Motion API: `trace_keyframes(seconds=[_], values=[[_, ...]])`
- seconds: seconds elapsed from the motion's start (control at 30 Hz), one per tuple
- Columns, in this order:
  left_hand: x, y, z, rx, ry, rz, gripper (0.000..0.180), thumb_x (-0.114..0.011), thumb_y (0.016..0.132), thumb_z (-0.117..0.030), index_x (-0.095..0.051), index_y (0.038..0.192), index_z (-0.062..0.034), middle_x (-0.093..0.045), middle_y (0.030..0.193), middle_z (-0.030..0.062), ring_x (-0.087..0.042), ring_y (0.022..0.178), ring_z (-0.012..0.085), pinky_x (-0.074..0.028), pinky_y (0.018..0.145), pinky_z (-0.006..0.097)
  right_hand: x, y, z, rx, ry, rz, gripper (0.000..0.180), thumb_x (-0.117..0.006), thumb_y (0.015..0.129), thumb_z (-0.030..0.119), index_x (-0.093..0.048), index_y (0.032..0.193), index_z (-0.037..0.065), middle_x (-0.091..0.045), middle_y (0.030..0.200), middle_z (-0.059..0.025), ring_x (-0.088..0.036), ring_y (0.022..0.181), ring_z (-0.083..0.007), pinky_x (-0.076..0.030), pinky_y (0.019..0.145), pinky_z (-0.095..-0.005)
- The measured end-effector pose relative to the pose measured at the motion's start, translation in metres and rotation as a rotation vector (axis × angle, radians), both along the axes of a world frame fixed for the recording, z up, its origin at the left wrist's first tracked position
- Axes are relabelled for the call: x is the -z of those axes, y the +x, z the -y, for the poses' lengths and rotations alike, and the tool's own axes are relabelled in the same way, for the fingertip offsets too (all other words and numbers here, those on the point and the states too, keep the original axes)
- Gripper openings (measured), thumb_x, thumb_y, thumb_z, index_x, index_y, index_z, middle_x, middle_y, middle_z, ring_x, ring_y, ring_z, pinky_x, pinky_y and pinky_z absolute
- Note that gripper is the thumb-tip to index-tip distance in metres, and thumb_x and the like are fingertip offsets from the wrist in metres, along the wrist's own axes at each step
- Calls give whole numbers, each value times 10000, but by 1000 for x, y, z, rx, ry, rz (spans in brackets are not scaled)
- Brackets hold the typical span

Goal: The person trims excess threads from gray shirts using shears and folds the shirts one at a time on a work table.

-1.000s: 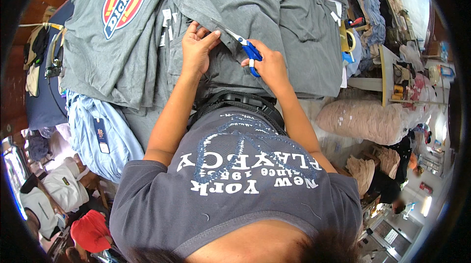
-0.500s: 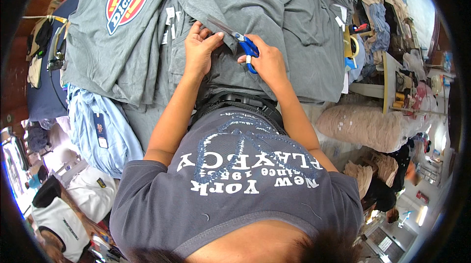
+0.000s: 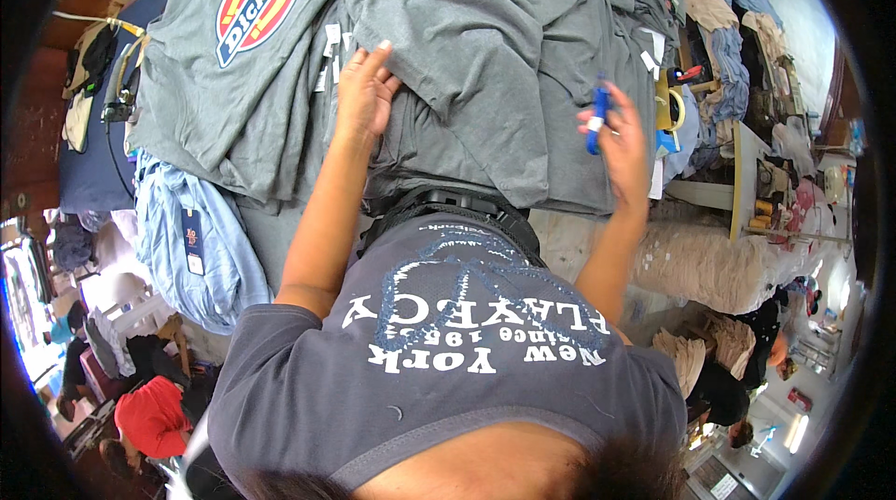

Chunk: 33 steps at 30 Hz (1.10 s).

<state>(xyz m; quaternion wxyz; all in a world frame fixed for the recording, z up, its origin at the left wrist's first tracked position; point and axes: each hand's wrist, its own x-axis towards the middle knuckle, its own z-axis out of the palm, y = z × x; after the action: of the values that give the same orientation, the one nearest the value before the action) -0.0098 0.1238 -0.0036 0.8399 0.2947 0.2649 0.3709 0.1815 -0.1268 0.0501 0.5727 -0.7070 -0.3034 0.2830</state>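
Grey T-shirts (image 3: pixel 476 62) with a coloured printed patch lie spread and heaped in front of me. My left hand (image 3: pixel 366 94) rests at the edge of the nearest shirt, palm turned inward and fingers loosely apart, with nothing visibly gripped. Just beyond it, small white labels (image 3: pixel 332 38) show between the shirts. Over on the right, my right hand (image 3: pixel 620 131) holds a pair of blue-handled scissors (image 3: pixel 598 118) above the cloth. Motion blurs the scissors, and their blades are hard to make out.
Light blue garments (image 3: pixel 191 248) with a dark hang tag hang at the left. A roll of yellowish tape (image 3: pixel 676 108) sits at the right edge of the heap. Beyond it are piled clothes (image 3: pixel 719 34) and a large pale bundle (image 3: pixel 700 262). Other people are in the background.
My right hand has carried the scissors away to the right, off the cloth by my left hand. My left hand has loosened from its pinch, and the shirt corner has dropped flat.
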Motion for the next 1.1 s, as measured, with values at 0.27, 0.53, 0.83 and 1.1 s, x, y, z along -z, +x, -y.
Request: trace_keyframes(seconds=[0.27, 0.53, 0.83, 1.1], values=[[-15, 39, -2, -135, 154, -30, 333, -586, 757, -37, -413, 1041, -14, -537, 871, 59, -538, 727, 112, -439, 620, 189, 51, 89, 135, 538, -168, 227, 482, -527, 749, -50, -371, 1195, 49, -582, 958, -142, -581, 793, -159, -434, 728, -246], [21, 64, 110, 379, -77, -211, 216, -606, 760, -68, -458, 915, -36, -564, 827, 58, -570, 759, 158, -473, 722, 303, 114, 101, 140, 696, -651, 494, 318, -563, 724, 79, -567, 1041, 99, -579, 914, -216, -565, 839, -305, -424, 694, -357], [15, 51, 101, 193, -52, -148, 289, -569, 780, -46, -434, 1033, -9, -540, 810, 27, -532, 727, 112, -454, 731, 252, 88, 115, 129, 574, -924, 870, 227, -568, 768, 179, -600, 967, 74, -606, 841, -178, -580, 736, -313, -443, 652, -368], [-30, 88, 157, 413, 845, -105, 121, -579, 753, -26, -520, 855, 3, -518, 757, -4, -481, 702, 72, -412, 615, 217, -41, 0, -6, -133, 187, 520, 264, -651, 723, 133, -599, 966, 46, -602, 875, -64, -566, 771, -143, -432, 687, -242]])
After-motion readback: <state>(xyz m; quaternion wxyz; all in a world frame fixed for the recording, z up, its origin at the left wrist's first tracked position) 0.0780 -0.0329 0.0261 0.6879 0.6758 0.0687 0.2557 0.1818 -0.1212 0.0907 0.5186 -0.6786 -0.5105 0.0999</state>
